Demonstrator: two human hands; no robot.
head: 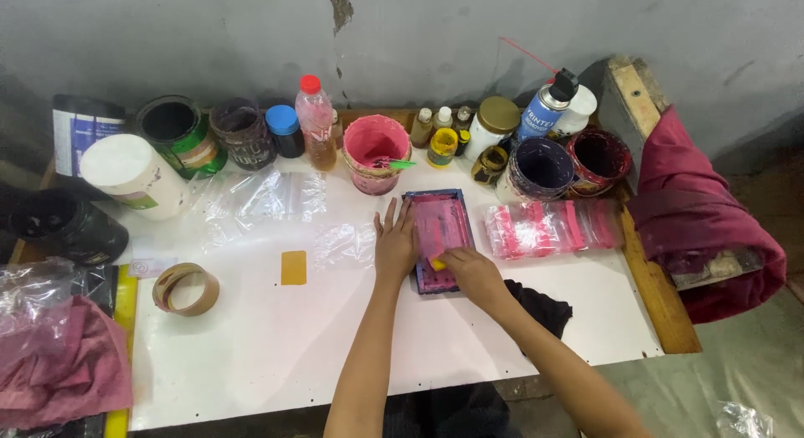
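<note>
A small blue-framed printing screen [440, 224] smeared with pink ink lies flat on the white table [276, 346]. My left hand [395, 244] rests flat, fingers spread, on the frame's left edge. My right hand [471, 272] is closed on a small yellow squeegee [438, 263] pressed against the near end of the screen. A pot of pink ink [374, 152] with a green stick in it stands just beyond the frame.
Ink cans, bottles and a spray can line the back edge. Pink-printed plastic bags [553, 227] lie to the right, clear bags [268, 197] to the left. A tape roll [186, 288], a black cloth [540, 306] and a pink rag [59, 363] lie about.
</note>
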